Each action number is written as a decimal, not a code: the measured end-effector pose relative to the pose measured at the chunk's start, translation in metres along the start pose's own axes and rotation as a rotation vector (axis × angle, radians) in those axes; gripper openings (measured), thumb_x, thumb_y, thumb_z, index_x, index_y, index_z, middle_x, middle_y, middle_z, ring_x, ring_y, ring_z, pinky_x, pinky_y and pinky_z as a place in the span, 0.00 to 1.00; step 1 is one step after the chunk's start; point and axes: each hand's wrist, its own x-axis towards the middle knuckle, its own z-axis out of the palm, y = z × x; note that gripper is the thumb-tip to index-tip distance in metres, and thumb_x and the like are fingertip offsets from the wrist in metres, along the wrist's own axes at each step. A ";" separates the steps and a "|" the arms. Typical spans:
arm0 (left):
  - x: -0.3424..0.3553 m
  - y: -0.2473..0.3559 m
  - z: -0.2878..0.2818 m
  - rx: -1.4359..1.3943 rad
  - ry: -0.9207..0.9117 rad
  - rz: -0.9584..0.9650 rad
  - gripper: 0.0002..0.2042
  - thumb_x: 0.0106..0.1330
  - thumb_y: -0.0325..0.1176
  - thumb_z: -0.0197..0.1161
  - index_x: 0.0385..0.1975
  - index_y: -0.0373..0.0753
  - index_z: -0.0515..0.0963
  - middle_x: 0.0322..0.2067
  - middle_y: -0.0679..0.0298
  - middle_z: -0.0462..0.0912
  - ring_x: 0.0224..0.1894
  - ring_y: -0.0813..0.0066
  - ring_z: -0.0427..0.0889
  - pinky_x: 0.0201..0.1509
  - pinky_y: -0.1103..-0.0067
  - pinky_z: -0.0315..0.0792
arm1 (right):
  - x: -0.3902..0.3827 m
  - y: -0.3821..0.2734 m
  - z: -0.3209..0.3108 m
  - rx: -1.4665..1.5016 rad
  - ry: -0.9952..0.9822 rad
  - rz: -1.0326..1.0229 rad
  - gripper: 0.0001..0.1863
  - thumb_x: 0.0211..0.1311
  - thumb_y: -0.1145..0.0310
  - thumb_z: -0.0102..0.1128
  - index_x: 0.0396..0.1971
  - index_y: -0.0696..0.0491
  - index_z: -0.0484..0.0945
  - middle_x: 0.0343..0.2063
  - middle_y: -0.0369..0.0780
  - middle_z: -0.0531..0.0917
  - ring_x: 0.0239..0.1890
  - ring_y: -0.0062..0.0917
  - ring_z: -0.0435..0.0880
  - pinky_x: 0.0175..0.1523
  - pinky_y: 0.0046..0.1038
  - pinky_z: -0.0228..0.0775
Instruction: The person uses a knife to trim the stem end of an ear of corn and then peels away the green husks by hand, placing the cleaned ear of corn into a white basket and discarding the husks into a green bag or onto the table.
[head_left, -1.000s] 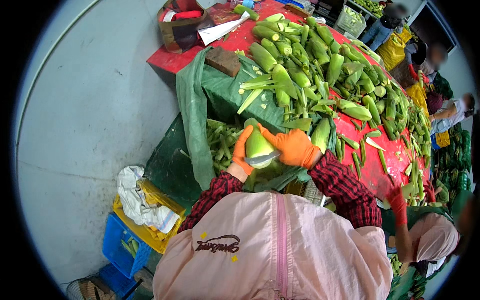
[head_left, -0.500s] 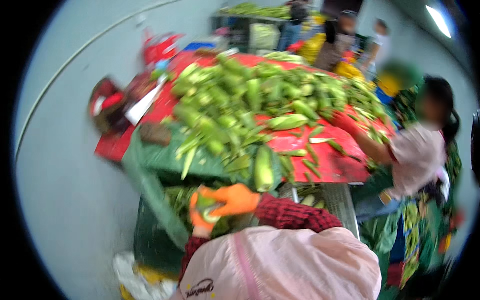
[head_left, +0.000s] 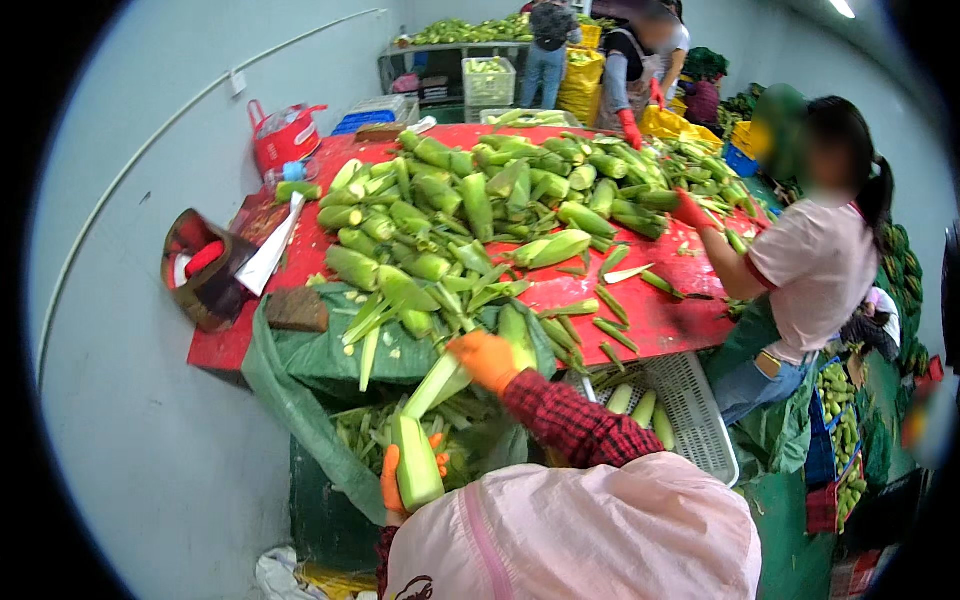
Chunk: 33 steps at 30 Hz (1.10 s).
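Observation:
My left hand (head_left: 392,482), in an orange glove, wraps round a light green ear of corn (head_left: 416,462), its butt toward me. A long pale husk leaf (head_left: 435,388) stretches up and right from the ear's tip. At its other end, my right hand (head_left: 487,362), also in an orange glove, is closed on that leaf, arm reaching forward from the right. Under the ear hangs a green sack (head_left: 285,395) with stripped husks (head_left: 365,428) inside. Just beyond my right hand lies another ear, partly hidden by it. A big heap of unhusked corn (head_left: 478,205) covers the table.
The red tabletop (head_left: 665,330) holds loose leaves, a brown block (head_left: 297,310) and a brown container (head_left: 203,270). A white crate (head_left: 700,410) with husked ears stands at the right. A co-worker (head_left: 815,260) in red gloves works at the table's right side; others stand farther back.
My hands were close together around the ear; now the right has moved up and right, drawing out a husk leaf. The ear stands lower, in my left hand. The view has steadied.

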 end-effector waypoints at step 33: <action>0.035 -0.001 0.034 0.721 0.431 0.401 0.26 0.66 0.52 0.61 0.56 0.39 0.72 0.43 0.67 0.79 0.41 0.78 0.77 0.45 0.78 0.73 | -0.037 -0.121 -0.033 0.441 -0.908 0.480 0.18 0.50 0.62 0.67 0.36 0.60 0.80 0.23 0.38 0.80 0.13 0.21 0.75 0.20 0.21 0.66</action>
